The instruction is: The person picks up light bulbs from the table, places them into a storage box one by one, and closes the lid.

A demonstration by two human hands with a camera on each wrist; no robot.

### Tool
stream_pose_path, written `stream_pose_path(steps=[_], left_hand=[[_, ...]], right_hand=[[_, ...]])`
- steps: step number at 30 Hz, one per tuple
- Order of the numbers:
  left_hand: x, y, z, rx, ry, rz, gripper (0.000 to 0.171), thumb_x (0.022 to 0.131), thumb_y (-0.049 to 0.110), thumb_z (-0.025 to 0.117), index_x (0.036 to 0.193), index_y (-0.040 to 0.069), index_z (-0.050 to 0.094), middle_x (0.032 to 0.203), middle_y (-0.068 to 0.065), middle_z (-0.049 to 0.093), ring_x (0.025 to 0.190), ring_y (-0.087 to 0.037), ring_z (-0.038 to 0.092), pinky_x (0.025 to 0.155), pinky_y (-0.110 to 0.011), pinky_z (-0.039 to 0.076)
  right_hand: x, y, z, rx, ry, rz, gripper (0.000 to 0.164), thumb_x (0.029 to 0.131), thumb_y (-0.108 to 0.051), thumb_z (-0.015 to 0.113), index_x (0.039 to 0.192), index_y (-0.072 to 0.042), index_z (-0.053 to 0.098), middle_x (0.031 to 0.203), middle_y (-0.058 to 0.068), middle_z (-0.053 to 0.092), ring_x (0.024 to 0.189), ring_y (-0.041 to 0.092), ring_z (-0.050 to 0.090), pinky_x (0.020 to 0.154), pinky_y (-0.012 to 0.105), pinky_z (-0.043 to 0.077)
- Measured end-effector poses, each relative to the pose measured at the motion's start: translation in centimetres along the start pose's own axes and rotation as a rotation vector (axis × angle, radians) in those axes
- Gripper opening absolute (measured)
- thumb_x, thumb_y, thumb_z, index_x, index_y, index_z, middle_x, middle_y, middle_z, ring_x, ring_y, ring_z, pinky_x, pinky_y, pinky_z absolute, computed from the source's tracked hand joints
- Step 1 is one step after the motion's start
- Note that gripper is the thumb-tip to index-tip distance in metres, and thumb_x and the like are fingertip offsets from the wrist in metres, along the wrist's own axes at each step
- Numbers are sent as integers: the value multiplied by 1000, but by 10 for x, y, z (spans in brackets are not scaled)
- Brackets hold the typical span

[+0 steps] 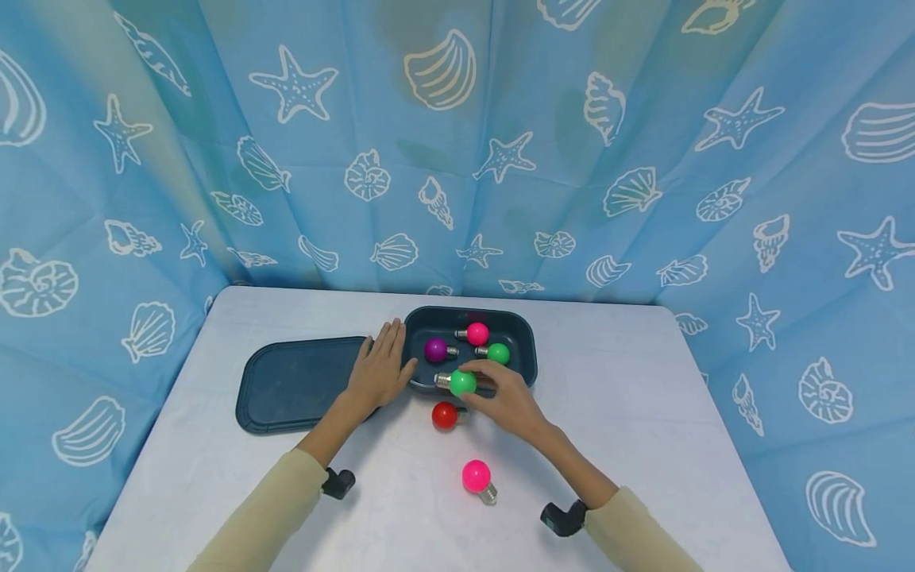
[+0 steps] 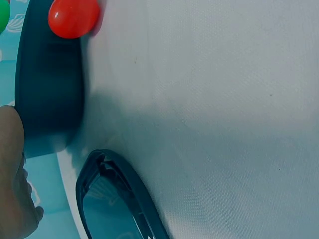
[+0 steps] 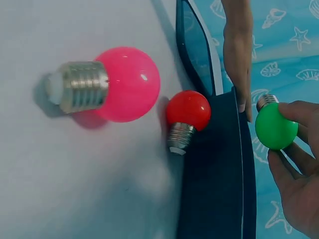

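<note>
My right hand pinches a green light bulb by its round end, above the near rim of a dark plastic box. My left hand rests with straight fingers against the box's left side. Inside the box lie a purple bulb, a pink bulb and another green bulb. A red bulb lies on the table just in front of the box. Closer to me lies another pink bulb; the right wrist view shows its metal screw base.
A dark lid lies on the white table left of the box, partly behind my left hand. A blue curtain with shell and starfish prints hangs behind the table and along both sides.
</note>
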State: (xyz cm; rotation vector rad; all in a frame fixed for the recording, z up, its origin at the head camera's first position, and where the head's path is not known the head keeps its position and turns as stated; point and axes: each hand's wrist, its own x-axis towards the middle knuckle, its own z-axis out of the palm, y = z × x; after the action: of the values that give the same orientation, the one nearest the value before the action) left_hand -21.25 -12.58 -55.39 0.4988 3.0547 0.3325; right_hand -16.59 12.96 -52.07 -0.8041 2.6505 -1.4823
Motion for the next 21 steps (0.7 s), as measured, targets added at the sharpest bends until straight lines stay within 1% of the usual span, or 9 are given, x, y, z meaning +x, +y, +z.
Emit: stream_pose_path(steps=[3, 10, 16, 21], left_hand=[[0, 0, 0, -6, -12, -4, 72, 107, 42, 36, 157, -4, 14, 164, -18, 13, 151, -32, 11, 118, -54, 16], [1, 0, 1, -1, -34, -16, 73, 107, 43, 35, 158, -3, 12, 165, -17, 11, 151, -31, 9, 119, -53, 15], [0, 0, 1, -4, -12, -6, 73, 107, 43, 38, 157, -5, 15, 164, -19, 13, 151, -33, 12, 118, -55, 16], [0, 0, 0, 2, -8, -2, 73, 107, 43, 37, 157, -4, 15, 164, -18, 13, 150, -33, 15, 118, -54, 17]], right_hand=[[10, 3, 4, 16, 1, 18, 38, 86, -1, 77, 123, -3, 66, 122, 8, 64, 115, 25, 61, 93, 42, 53], [28, 12, 13, 20, -7, 39, 40, 88, -4, 77, 126, 1, 65, 126, 12, 63, 118, 31, 58, 95, 51, 51], [37, 22, 18, -31, -26, 101, 41, 90, -7, 75, 129, -2, 64, 130, 8, 63, 121, 27, 57, 96, 43, 51], [42, 29, 20, -99, -51, 144, 39, 90, -12, 76, 128, -5, 66, 129, 7, 64, 117, 26, 58, 95, 40, 52]])
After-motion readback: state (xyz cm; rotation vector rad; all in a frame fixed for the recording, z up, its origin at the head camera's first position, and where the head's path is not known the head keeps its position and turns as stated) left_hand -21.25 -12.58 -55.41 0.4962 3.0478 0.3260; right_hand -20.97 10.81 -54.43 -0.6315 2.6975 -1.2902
